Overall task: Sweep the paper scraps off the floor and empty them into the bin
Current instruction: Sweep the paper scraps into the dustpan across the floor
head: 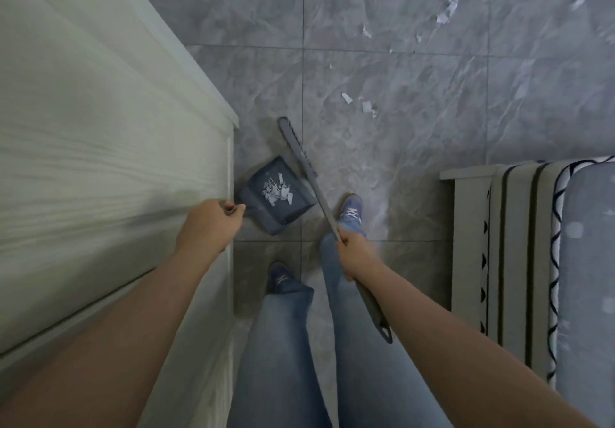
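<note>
A dark grey dustpan (263, 209) hangs just above the grey tiled floor, and my left hand (213, 223) grips its handle. A small heap of white paper scraps (277, 192) lies inside the pan. My right hand (353, 252) holds the grey broom (301, 158) by its long handle, and the broom head points away from me across the floor. More loose paper scraps (366, 107) lie on the tiles ahead, and others (447, 8) sit farther off to the right. No bin is in view.
A tall white cabinet (100, 161) fills the left side, its corner close to the dustpan. A bed with a patterned cover (532, 244) stands on the right. My feet in blue shoes (349, 209) stand on the strip of floor between them.
</note>
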A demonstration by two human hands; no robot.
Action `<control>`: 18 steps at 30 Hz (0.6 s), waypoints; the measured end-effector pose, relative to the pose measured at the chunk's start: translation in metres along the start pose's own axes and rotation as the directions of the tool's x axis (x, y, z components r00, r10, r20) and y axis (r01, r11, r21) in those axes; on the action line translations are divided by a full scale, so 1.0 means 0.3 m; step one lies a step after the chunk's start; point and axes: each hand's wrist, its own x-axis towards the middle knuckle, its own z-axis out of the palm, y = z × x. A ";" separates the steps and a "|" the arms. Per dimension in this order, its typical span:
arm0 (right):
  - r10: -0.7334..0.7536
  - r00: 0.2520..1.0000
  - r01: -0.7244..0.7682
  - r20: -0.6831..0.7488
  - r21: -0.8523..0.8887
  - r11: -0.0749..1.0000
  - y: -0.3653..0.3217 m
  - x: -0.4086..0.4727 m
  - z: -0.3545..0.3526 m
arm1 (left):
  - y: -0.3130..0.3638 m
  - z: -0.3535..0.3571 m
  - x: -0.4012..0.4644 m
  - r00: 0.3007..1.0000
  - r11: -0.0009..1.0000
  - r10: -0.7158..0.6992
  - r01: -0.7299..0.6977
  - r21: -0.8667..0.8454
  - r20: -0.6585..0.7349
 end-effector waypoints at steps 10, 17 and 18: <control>0.030 0.999 -0.032 -0.012 -0.223 0.974 -0.189 0.380 -0.533 | 0.331 0.008 0.169 0.999 0.996 -0.033 0.030 -0.087 -0.032; -0.013 0.983 0.025 0.186 -0.061 0.998 -0.080 0.299 -0.576 | 0.506 -0.016 0.240 0.999 0.999 -0.034 0.034 0.008 -0.018; -0.029 0.987 0.040 0.159 -0.064 0.997 -0.059 0.275 -0.603 | 0.531 -0.023 0.246 1.000 0.999 -0.023 0.024 0.028 -0.009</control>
